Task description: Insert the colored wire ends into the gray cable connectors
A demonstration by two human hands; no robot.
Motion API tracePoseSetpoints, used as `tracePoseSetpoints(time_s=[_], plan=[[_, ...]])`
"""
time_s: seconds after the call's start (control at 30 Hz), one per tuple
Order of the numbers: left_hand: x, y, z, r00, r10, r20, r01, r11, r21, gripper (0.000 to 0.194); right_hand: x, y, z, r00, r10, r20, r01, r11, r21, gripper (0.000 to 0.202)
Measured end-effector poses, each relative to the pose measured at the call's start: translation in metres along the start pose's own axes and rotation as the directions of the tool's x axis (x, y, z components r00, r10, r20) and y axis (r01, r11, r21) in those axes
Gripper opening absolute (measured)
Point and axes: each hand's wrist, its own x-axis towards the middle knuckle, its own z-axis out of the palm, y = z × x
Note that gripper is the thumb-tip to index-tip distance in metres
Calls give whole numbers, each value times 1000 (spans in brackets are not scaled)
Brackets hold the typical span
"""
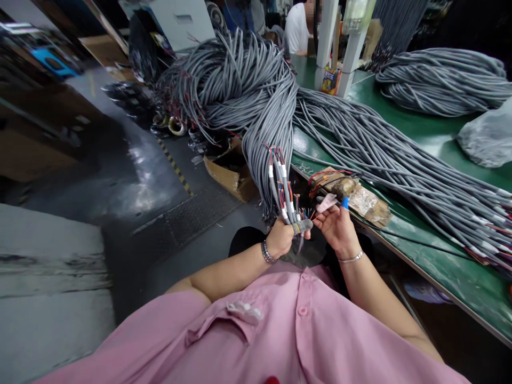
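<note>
My left hand (pixel 281 236), with a grey cover on its thumb, is closed round several grey cables (pixel 274 186). White bands sit near the cables' ends, and thin coloured wires (pixel 283 188) fan out beyond them. Close by on the right is my right hand (pixel 338 230), its fingertips brought together at the thin red-orange wires (pixel 313 216) of one cable end. Pink and blue covers show on its fingers. How firmly those fingertips hold the wire is hard to see.
A large heap of grey cables (pixel 236 80) rises ahead. More cables (pixel 372 138) lie along the green table (pixel 424 234), beside a taped wooden block (pixel 360 200). Below the heap stands an open cardboard box (pixel 230 176). Another person (pixel 296 29) is at the back.
</note>
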Motion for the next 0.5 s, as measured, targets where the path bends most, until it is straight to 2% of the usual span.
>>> tracePoseSetpoints(time_s=[0.17, 0.37, 0.5], plan=[[3, 1, 5, 998, 45, -45, -45, 999, -4, 31, -3, -2, 7, 994, -96, -46, 94, 995, -45, 30], [6, 2, 12, 996, 64, -65, -66, 998, -26, 31, -1, 8, 5, 938, -327, -114, 297, 929, -219, 42], [8, 2, 14, 996, 44, -76, -46, 999, -20, 30, 5, 9, 3, 975, -213, -57, 204, 969, -137, 46]])
